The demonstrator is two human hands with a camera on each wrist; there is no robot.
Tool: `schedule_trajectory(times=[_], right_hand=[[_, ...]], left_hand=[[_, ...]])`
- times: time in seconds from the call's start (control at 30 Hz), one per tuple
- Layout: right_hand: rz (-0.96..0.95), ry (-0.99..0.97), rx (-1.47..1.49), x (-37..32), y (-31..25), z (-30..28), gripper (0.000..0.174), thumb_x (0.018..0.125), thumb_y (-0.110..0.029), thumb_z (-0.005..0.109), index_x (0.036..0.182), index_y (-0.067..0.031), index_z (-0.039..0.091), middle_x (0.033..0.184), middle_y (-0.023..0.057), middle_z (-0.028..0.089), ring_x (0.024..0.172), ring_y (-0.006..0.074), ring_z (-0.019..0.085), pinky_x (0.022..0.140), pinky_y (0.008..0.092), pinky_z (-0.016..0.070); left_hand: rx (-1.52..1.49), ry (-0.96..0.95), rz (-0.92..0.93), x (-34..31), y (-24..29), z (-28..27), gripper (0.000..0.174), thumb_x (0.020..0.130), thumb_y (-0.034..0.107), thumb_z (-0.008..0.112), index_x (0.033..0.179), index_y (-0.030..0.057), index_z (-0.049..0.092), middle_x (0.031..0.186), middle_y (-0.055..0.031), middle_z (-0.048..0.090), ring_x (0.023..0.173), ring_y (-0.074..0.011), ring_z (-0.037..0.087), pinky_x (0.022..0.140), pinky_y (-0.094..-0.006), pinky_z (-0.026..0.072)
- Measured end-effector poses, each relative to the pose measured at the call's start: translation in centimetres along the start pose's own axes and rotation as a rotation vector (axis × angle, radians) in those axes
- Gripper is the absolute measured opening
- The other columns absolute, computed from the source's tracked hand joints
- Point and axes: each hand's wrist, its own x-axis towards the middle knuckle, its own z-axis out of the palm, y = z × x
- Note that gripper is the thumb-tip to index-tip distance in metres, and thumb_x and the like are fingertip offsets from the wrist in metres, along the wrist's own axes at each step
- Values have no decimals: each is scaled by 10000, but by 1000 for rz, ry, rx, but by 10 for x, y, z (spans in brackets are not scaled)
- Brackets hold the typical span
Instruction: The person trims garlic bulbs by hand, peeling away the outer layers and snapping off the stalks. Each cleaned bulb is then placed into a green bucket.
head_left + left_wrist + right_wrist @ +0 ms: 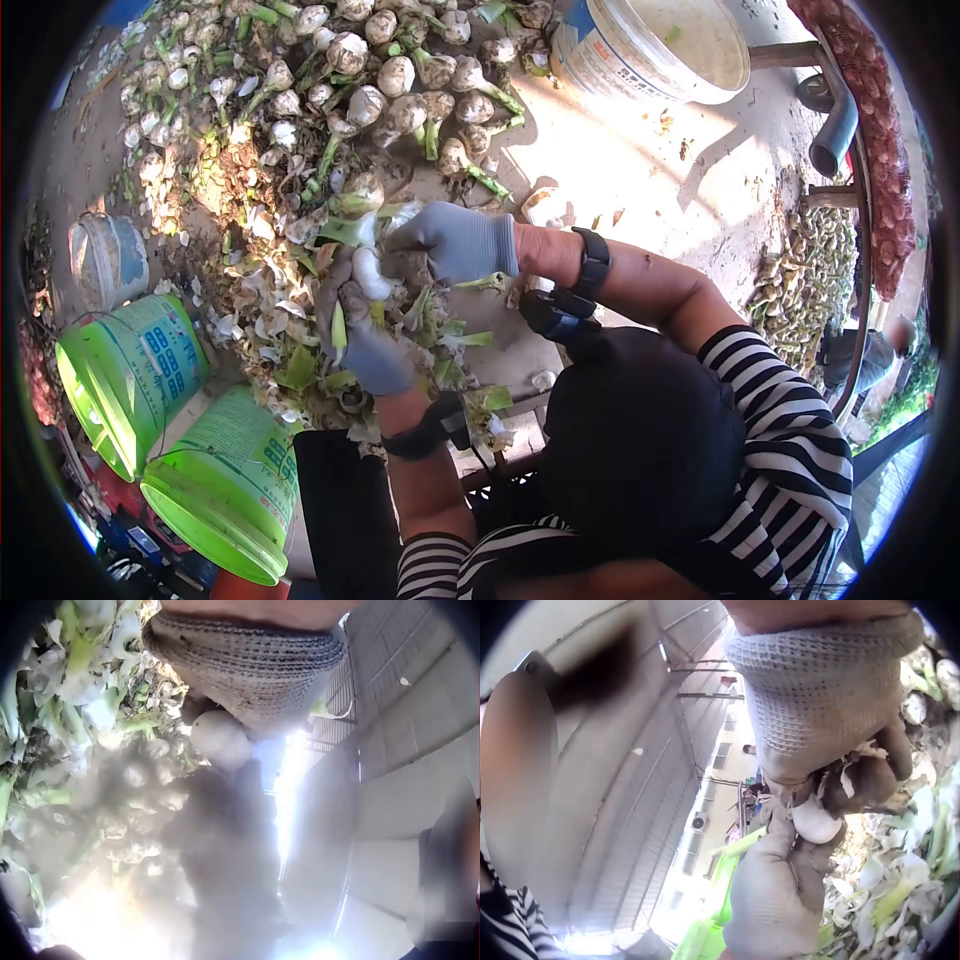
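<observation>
A peeled white garlic bulb (372, 272) sits between two grey-gloved hands. The left hand (368, 335) curls its fingers round the bulb from the near side, blurred at the wrist. From the far side the right hand (450, 243) reaches it with curled fingers. In the right wrist view the bulb (816, 821) shows between the left hand (774, 892) and the right hand (829, 724), whose dirty fingertips pinch peel at it. The left wrist view is hazy; a pale bulb (221, 739) lies under the left glove (251, 675).
Many untrimmed garlic bulbs (395, 76) cover the far side of the ground. Peels and leaves (275, 320) lie around the hands. Green buckets (135, 365) stand at the left, beside a small white pail (108, 262). A large white bucket (650, 50) stands at the back right.
</observation>
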Motion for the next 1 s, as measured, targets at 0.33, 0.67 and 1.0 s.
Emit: schedule_trajectory(times=[0.33,0.67,1.0], right_hand=[[-111,29,-362,7,-4,9,114,689,-176,601,772,-100,619,686,90,599,629,288,581,546,367,452],[250,-28,-364,-23,64,16,230,685,-128,557,903,-77,610,769,163,620,788,349,599,666,419,472],[59,-257,1007,-22,68,42,500,866,-378,536,1205,-21,452,1017,69,580,871,140,552,728,282,485]], left_hand=[[-266,-7,-332,-10,-1,-6,317,927,236,435,1094,-24,508,1058,-115,540,930,-172,548,827,-296,461],[-1485,21,367,13,95,-130,761,744,143,617,1349,-46,197,1415,-190,232,1256,-272,347,1002,-390,350],[756,-513,375,-3,-20,17,588,813,195,610,1321,55,348,1317,-114,412,1229,-277,367,1019,-428,296]])
